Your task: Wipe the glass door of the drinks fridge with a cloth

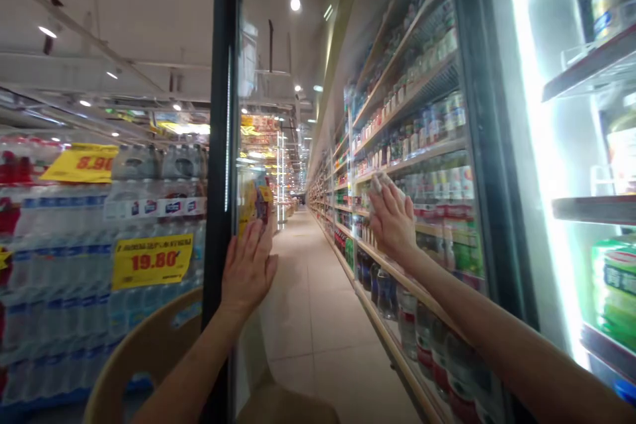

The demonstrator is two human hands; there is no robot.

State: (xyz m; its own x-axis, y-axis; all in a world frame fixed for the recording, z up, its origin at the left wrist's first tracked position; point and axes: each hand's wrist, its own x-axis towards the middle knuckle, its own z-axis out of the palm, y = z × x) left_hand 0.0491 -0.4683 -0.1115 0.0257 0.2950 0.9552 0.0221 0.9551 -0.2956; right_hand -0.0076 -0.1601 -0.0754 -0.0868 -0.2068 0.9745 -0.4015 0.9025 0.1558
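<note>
A glass cooler door (308, 291) with a dark frame (224, 99) stands swung out in front of me. My left hand (248, 265) lies flat on the glass beside the frame's left upright, fingers stretched and holding nothing. Further right, my right hand (395, 222) presses a crumpled whitish cloth (381, 180) against the pane. Its fingers lie over the cloth, which peeks out past the fingertips; the rest is hidden under the hand. Shelves of bottles and cans and a long aisle show in the glass, at least partly as reflections.
At right, lit cooler shelves (591, 210) hold drinks, including a green pack (616, 285). Left of the door, a tan chair (116, 364) with a curved back stands before stacked bottle packs (54, 238). Yellow price signs (152, 262) hang on the stack.
</note>
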